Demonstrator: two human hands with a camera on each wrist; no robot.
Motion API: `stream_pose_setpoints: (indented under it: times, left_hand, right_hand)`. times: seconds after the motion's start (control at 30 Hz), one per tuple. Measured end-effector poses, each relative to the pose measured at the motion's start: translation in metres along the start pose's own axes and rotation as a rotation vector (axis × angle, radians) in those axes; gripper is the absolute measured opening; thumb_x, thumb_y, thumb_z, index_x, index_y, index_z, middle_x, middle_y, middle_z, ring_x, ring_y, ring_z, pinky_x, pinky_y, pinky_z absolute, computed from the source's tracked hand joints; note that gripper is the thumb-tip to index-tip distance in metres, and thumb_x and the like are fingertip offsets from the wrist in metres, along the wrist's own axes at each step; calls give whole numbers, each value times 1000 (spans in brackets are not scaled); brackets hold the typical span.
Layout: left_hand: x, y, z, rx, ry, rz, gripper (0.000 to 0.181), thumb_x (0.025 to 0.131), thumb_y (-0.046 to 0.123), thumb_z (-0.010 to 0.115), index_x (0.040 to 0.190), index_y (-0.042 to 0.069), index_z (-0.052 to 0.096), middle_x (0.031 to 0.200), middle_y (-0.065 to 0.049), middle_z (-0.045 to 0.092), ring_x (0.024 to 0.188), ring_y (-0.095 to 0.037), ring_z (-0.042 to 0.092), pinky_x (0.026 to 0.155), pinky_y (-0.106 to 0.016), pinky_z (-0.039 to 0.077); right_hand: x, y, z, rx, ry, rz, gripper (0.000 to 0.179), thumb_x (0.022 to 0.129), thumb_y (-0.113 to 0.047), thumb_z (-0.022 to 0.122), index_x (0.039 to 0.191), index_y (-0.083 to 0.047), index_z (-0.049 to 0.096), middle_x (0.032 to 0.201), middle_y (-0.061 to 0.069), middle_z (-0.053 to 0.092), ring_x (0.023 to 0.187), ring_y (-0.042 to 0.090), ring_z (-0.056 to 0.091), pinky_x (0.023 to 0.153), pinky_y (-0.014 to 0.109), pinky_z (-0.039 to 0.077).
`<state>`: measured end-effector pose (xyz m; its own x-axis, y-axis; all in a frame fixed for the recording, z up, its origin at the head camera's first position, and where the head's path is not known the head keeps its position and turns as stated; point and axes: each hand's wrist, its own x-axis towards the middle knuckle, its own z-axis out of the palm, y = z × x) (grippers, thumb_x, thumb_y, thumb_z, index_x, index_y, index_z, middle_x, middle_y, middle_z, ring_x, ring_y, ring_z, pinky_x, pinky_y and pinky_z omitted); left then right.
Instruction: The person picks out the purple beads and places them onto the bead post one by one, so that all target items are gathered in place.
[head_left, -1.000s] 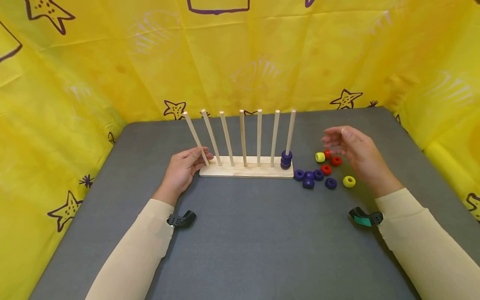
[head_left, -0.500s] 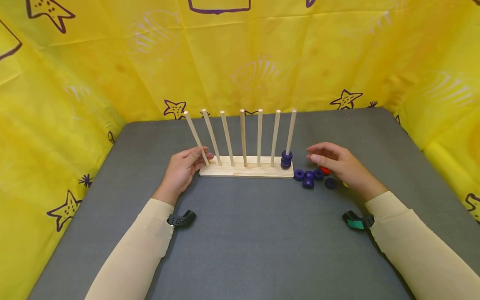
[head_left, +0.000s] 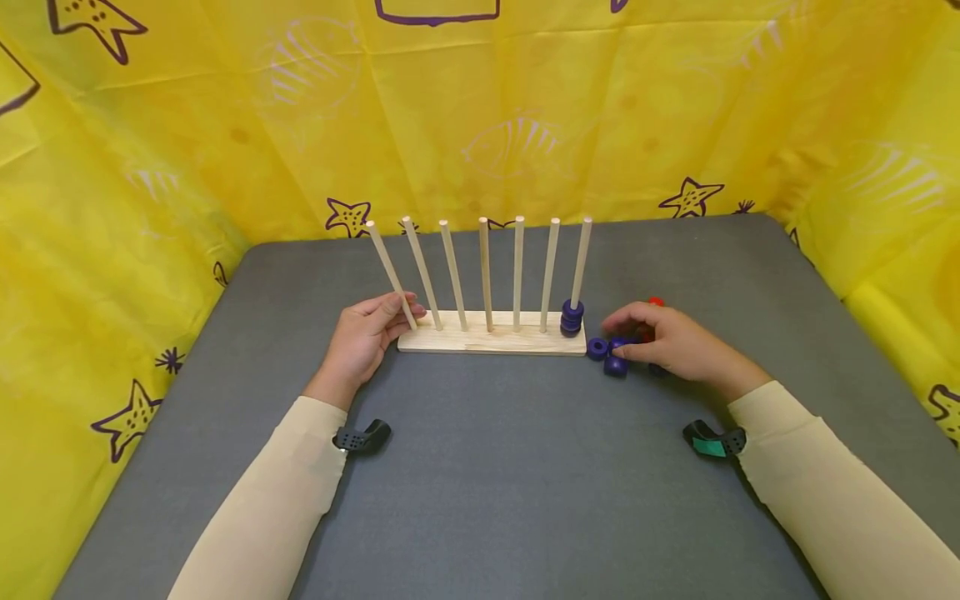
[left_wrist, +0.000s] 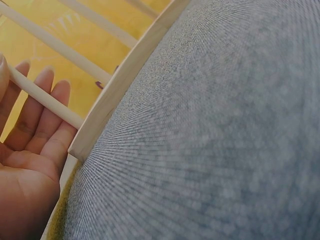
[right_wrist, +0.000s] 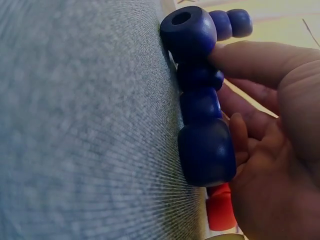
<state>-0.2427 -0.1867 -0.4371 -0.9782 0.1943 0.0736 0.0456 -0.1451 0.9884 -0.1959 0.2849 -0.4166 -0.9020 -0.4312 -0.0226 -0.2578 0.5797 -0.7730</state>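
A wooden peg stand with a row of upright pegs sits mid-table. My left hand holds its leftmost peg low down, thumb in front and fingers behind. Blue beads are stacked on the rightmost peg. Just right of the base, my right hand reaches down over loose blue beads, its fingers bent but not closed. In the right wrist view the thumb lies against or close beside a blue bead; whether it touches is unclear. The hand hides part of the bead group in the head view.
Red beads lie behind and beneath the right hand, partly covered. A grey cloth covers the table. Yellow patterned fabric hangs behind and along both sides.
My right hand has moved left and down from above the red and yellow beads to the blue ones, covering the yellow beads. The left hand and the stand keep their places.
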Motion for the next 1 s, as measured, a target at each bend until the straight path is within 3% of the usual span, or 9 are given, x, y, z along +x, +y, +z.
stream_pose_setpoints:
  times: [0.13,0.23,0.5,0.77,1.0]
  left_hand:
    - [0,0,0,2,0,0,54,115,22,60,141,-25,54,115,-14,77,112,-25,75,101,-36,58]
    - [-1,1,0,12,1,-1,54,115,22,60,141,-25,54,115,-14,77,113,-26,75,102,-37,57]
    - [-1,1,0,30,4,-4,54,114,24,61,141,-23,56,117,-16,76,114,-27,74,103,-38,57]
    - [0,0,-1,34,5,-7,52,114,23,60,141,-22,57,118,-17,76,114,-26,74,102,-37,57]
    - [-1,1,-1,44,7,-15,53,114,25,61,141,-20,58,120,-18,75,115,-27,73,103,-37,57]
  right_hand:
    - [1,0,2,-72,-7,-10,33,99,-2,80,131,-6,74,127,8,70,113,29,62,99,47,51]
    - [2,-1,3,-97,1,-15,32,99,1,79,130,-6,75,126,8,70,111,29,61,98,49,51]
    - [0,-5,4,-78,67,-58,27,99,-7,83,126,-5,77,120,8,72,102,26,62,86,32,51]
    - [-1,-10,1,-50,184,-93,32,102,-6,80,133,-2,76,121,11,70,101,27,63,85,21,51]
    - [-2,-18,-2,40,253,4,30,101,-8,81,129,0,73,120,16,70,99,24,68,76,21,57]
